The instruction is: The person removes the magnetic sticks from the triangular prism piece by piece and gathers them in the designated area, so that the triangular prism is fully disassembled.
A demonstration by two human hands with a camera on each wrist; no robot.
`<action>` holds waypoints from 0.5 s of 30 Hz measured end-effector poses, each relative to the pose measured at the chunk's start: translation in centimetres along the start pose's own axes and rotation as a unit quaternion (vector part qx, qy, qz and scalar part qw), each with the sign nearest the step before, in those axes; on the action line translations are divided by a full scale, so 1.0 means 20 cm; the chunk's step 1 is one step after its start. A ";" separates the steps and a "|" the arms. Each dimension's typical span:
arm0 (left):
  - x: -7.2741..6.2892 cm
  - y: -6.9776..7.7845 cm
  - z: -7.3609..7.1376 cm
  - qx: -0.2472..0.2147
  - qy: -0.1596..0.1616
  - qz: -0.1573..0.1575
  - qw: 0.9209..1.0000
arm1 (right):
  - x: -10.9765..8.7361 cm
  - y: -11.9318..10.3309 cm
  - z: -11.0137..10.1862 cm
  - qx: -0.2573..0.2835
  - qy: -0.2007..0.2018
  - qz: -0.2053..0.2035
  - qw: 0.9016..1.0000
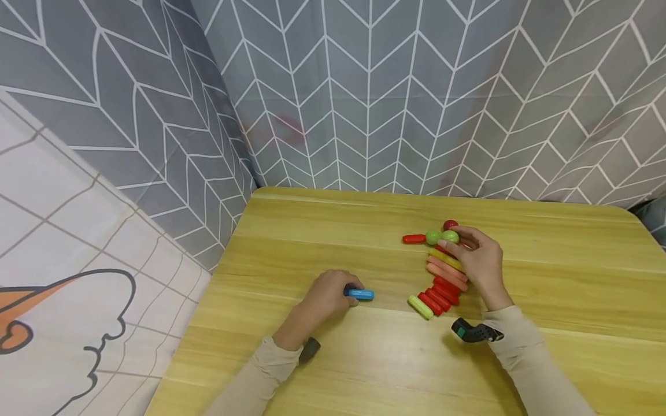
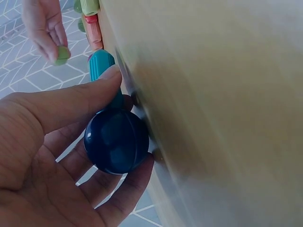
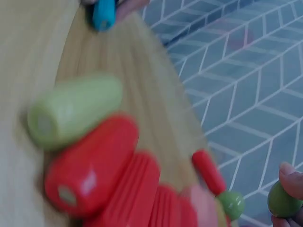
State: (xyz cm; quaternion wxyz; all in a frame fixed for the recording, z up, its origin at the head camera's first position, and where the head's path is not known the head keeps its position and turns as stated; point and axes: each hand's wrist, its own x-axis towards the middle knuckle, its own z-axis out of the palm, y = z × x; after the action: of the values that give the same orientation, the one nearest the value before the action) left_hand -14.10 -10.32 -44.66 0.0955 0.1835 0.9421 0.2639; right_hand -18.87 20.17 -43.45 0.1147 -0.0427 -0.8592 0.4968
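Observation:
My left hand (image 1: pixel 325 294) rests low over the table's middle and holds a light-blue ribbed peg (image 2: pixel 101 64) and a dark blue ball (image 2: pixel 116 142). Thumb and fingers close around them; whether peg and ball are joined, I cannot tell. At the right, my right hand (image 1: pixel 483 263) pinches a green ball (image 3: pixel 283 201) between thumb and fingers. Under and beside that hand lies a curved row of pegs: yellow (image 1: pixel 446 260), pink (image 1: pixel 447 273), red (image 1: pixel 438 299) and a yellow-green one (image 1: pixel 420 307) at the near end.
Left of the held ball lie a smaller green ball (image 1: pixel 432 237) and a red peg (image 1: pixel 414 238). A dark red ball (image 1: pixel 450 224) sits behind. The wooden table (image 1: pixel 333 231) meets a grey patterned curtain (image 1: pixel 390 98) at the back.

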 end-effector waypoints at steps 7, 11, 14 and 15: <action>0.00 0.00 0.00 0.007 -0.001 0.002 1.000 | 0.06 0.06 0.01 -0.048 -0.004 -0.015 0.999; 0.00 0.00 0.00 0.006 -0.004 -0.003 1.000 | 0.08 0.08 0.02 -0.074 -0.010 -0.040 0.996; 0.00 0.00 0.00 0.011 -0.005 -0.003 1.000 | 0.10 0.10 0.03 -0.106 -0.010 -0.052 0.993; 0.00 0.00 0.00 0.013 -0.005 -0.002 1.000 | 0.10 0.10 0.03 -0.117 -0.010 -0.054 0.992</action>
State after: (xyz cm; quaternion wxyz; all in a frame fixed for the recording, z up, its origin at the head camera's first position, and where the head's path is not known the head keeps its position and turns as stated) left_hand -14.08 -10.23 -44.70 0.0987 0.1838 0.9453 0.2507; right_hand -21.08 20.99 -45.24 0.1268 -0.0041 -0.9137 0.3862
